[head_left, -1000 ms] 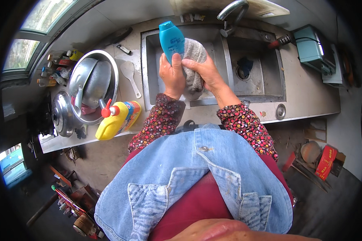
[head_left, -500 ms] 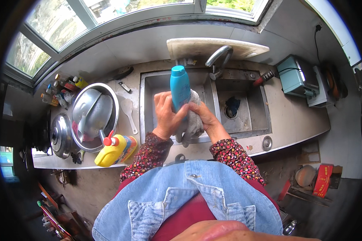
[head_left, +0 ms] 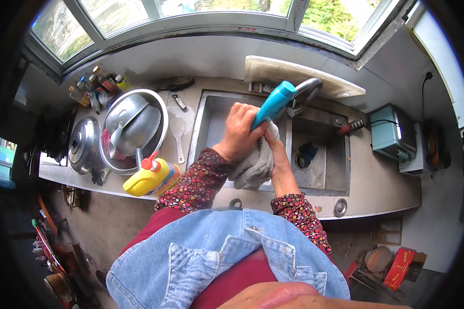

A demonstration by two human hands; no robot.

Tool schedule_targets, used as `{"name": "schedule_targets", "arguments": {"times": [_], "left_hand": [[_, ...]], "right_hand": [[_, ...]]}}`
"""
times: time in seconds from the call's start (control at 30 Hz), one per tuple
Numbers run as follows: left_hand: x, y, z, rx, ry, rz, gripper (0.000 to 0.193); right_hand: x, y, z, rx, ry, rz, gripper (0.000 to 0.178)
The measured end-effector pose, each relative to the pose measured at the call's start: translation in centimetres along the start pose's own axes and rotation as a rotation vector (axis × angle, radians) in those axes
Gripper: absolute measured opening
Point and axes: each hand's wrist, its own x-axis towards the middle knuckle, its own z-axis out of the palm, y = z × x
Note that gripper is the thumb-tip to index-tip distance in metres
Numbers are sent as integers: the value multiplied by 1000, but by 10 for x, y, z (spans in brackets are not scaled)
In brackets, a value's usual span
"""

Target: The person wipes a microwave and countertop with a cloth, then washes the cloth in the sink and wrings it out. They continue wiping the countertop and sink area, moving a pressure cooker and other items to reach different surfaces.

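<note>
Over the left basin of the steel sink, both my hands are closed around a turquoise bottle. The bottle tilts, its cap up and to the right, near the curved faucet. My left hand wraps the bottle's lower part from the left. In my right hand a grey cloth is pressed against the bottle's lower end and hangs down below it. The bottle's base is hidden by the hands and cloth.
Left of the sink are a white rice paddle, a steel basin with metal pans, a yellow bottle with a red cap, and a pot lid. A cutting board leans behind the faucet. A turquoise appliance stands right.
The turquoise bottle has gone from nearly upright to tilted right, its cap now near the faucet. The cloth has bunched lower around its bottom end. The view has shifted slightly.
</note>
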Motion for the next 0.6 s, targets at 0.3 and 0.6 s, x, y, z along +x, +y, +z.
{"name": "schedule_targets", "arguments": {"times": [0.3, 0.6], "left_hand": [[112, -112, -20, -359, 238, -455, 35], [212, -178, 69, -444, -102, -516, 37]], "right_hand": [[-34, -37, -12, -55, -135, -6, 58], [-50, -20, -43, -97, -24, 81, 54]]}}
